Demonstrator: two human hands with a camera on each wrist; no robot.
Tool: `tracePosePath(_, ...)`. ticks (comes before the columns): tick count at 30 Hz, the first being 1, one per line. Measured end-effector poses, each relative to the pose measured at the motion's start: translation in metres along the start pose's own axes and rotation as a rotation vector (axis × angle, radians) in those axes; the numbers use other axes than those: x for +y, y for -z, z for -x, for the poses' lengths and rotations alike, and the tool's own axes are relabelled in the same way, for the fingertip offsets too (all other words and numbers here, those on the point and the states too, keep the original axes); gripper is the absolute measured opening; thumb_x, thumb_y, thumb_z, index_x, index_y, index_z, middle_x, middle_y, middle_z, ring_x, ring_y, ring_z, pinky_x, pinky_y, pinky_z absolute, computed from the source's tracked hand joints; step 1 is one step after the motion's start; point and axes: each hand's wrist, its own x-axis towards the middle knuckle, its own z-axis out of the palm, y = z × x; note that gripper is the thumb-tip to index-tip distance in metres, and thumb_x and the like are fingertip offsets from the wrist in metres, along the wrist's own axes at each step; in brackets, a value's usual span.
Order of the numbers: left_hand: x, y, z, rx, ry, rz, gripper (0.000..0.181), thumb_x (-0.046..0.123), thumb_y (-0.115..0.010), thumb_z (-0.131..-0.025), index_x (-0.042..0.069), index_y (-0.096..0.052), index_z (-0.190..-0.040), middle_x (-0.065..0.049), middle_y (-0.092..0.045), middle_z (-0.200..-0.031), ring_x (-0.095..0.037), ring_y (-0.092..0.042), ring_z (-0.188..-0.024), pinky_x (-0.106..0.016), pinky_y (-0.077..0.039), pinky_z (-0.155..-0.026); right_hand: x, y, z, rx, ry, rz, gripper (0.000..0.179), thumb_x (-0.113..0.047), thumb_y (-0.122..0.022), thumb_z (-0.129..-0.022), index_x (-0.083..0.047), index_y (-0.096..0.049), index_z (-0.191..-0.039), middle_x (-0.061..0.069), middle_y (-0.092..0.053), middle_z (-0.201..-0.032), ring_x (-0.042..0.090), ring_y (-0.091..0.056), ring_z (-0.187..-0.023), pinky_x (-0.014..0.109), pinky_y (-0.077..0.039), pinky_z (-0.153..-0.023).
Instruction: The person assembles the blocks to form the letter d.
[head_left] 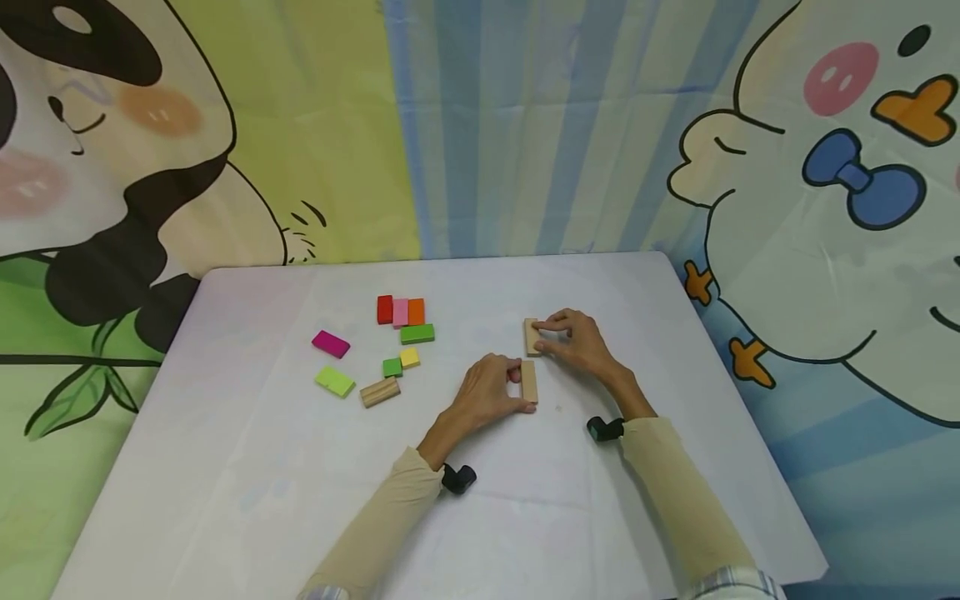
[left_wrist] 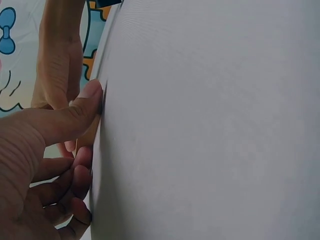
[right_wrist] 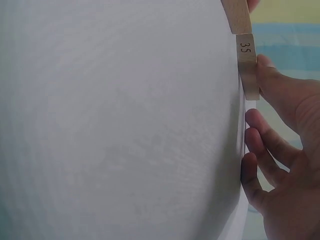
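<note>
Two plain wooden blocks lie end to end on the white table, forming a line that points away from me. My left hand (head_left: 491,390) holds the nearer wooden block (head_left: 529,382), thumb at its near end and fingers toward its far end. At the farther wooden block (head_left: 532,337), my right hand (head_left: 576,340) has its thumb and index fingertip on the right side. The right wrist view shows the number 35 on this farther block (right_wrist: 246,65), with the thumb against it and the other fingers bent beside the table surface. In the left wrist view, fingers mostly hide the nearer block (left_wrist: 88,134).
Left of my hands lie red (head_left: 385,309), pink (head_left: 401,312) and orange (head_left: 416,312) blocks in a row, with a green block (head_left: 417,334) below. Magenta (head_left: 331,343), lime (head_left: 334,382), small green (head_left: 392,367), yellow (head_left: 409,357) and wooden (head_left: 380,392) blocks lie nearer.
</note>
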Motion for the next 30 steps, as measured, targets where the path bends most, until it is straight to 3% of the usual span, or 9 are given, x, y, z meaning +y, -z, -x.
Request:
tracePosePath(10, 0.006, -0.006, -0.004, 0.009, -0.008, -0.052, 0.039, 0.040, -0.100, -0.079, 0.013, -0.075, -0.091, 0.006, -0.062, -0.079, -0.010, -0.049, -0.079, -0.026, -0.039, -0.073, 0.001, -0.001, 0.000, -0.001, 0.016, -0.019, 0.045, -0.017, -0.090, -0.092, -0.007, -0.077, -0.134, 0.021, -0.074, -0.129, 0.040, -0.067, -0.122, 0.060, -0.055, -0.101)
tracePosePath(13, 0.009, -0.007, -0.002, 0.041, -0.032, -0.073, 0.039, 0.043, -0.099, -0.080, 0.013, -0.075, -0.089, 0.008, -0.065, -0.077, -0.010, -0.053, -0.080, -0.027, -0.044, -0.076, 0.000, 0.000, 0.000, -0.003, 0.004, -0.018, 0.044, -0.018, -0.090, -0.092, -0.008, -0.077, -0.134, 0.020, -0.074, -0.130, 0.040, -0.067, -0.123, 0.059, -0.055, -0.102)
tracePosePath(18, 0.015, -0.010, 0.000, 0.111, -0.040, -0.151, 0.050, 0.053, -0.098, -0.077, 0.014, -0.066, -0.075, 0.005, -0.057, -0.067, -0.012, -0.050, -0.069, -0.026, -0.040, -0.067, -0.001, 0.000, 0.000, 0.002, -0.002, -0.012, 0.044, -0.017, -0.089, -0.092, -0.009, -0.077, -0.134, 0.020, -0.073, -0.129, 0.040, -0.067, -0.123, 0.059, -0.055, -0.102)
tracePosePath(21, 0.019, -0.011, 0.001, 0.124, -0.025, -0.159, 0.053, 0.053, -0.098, -0.076, 0.013, -0.064, -0.076, 0.003, -0.055, -0.067, -0.012, -0.047, -0.067, -0.024, -0.037, -0.062, -0.001, 0.000, 0.000, 0.002, 0.001, -0.009, 0.044, -0.017, -0.089, -0.092, -0.008, -0.077, -0.134, 0.021, -0.073, -0.129, 0.040, -0.067, -0.123, 0.059, -0.055, -0.102)
tracePosePath(30, 0.024, -0.015, 0.001, 0.121, 0.008, -0.135, 0.043, 0.040, -0.100, -0.078, 0.009, -0.072, -0.086, 0.001, -0.065, -0.073, -0.012, -0.048, -0.071, -0.023, -0.040, -0.065, -0.002, 0.003, -0.001, -0.024, -0.009, -0.007, 0.042, -0.016, -0.089, -0.092, -0.006, -0.078, -0.132, 0.021, -0.074, -0.128, 0.041, -0.066, -0.122, 0.060, -0.054, -0.101)
